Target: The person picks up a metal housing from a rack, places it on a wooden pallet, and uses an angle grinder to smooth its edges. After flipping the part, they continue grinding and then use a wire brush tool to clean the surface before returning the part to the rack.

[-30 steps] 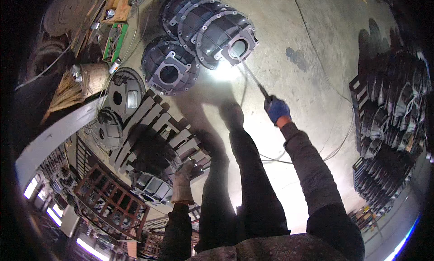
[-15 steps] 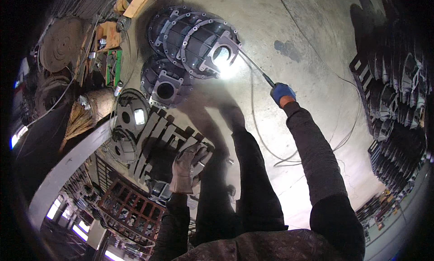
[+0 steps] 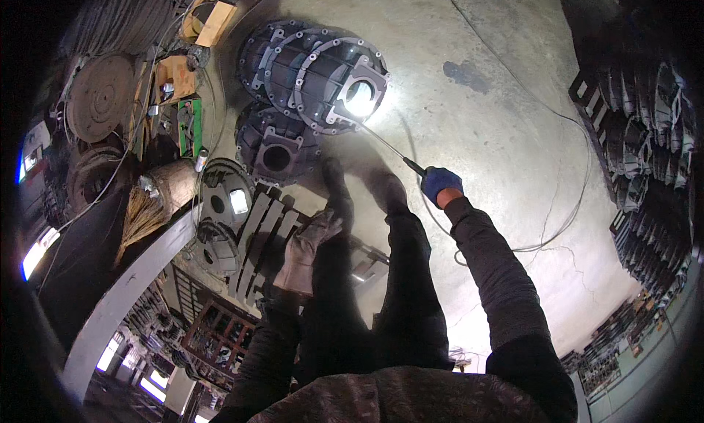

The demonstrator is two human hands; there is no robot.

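Observation:
My right hand, in a blue glove, grips the dark handle of a long thin metal rod. The rod's far end meets the lower edge of the nearest dark cast metal housing, by its square flange. Bright light glares in the flange's round opening. Several such housings overlap in a row, and another housing with a square flange lies just below. My left hand, in a greyish work glove, rests near my left leg with its fingers loosely extended, and nothing shows in it.
A slatted pallet lies left of my legs, beside round castings. A cable loops over the concrete floor. Stacked castings line the right side. At left are a straw broom, a green box and a cardboard box.
My right hand has come left and nearer with the rod, whose tip has moved from the flange's right side to its lower edge. My left hand has shifted up slightly. The view has tilted a little.

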